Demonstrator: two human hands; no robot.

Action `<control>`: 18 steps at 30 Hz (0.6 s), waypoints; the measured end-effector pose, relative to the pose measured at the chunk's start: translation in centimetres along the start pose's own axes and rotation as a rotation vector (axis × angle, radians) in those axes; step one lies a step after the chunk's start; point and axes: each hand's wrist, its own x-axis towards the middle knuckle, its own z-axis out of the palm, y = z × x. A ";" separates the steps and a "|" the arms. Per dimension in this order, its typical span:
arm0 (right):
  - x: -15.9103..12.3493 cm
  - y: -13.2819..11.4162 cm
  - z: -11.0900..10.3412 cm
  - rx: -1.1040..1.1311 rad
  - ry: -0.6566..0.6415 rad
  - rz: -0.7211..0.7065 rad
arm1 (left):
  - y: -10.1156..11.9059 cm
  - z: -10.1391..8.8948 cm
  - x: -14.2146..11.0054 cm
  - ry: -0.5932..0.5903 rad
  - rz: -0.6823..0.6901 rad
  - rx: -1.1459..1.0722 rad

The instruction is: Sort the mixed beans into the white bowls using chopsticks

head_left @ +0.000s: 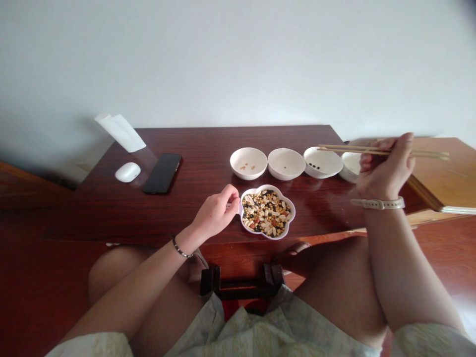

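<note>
My left hand (215, 212) pinches the short handle of a flower-shaped white dish (293, 217). The dish is full of mixed peanuts, almonds, black beans and yellow grains (266, 210). Raised at the right, my right hand (388, 168) grips a pair of wooden chopsticks (344, 148), tips pointing left over the third white bowl (327, 171). A few black beans (314, 166) lie in that bowl. The leftmost bowl (248, 156) has some light brown pieces, and the second bowl (286, 157) one small speck. My right hand partly hides the rightmost bowl (349, 166).
On the left of the dark wooden table (201, 163) lie a black phone (162, 173) and a white rounded case (128, 172). A folded white paper (122, 132) stands behind them. A lighter wooden surface (446, 173) adjoins at right; a wall rises behind.
</note>
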 end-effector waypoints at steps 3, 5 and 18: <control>2.1 -0.1 -1.3 0.017 0.197 -0.024 | 0.0 0.0 0.0 -0.004 -0.002 0.000; 3.5 -0.1 -2.3 0.033 0.270 -0.068 | 0.0 0.0 0.1 -0.005 0.000 -0.006; 4.7 -0.8 -7.3 -0.057 0.444 -0.085 | -0.1 0.0 0.1 0.002 0.008 -0.004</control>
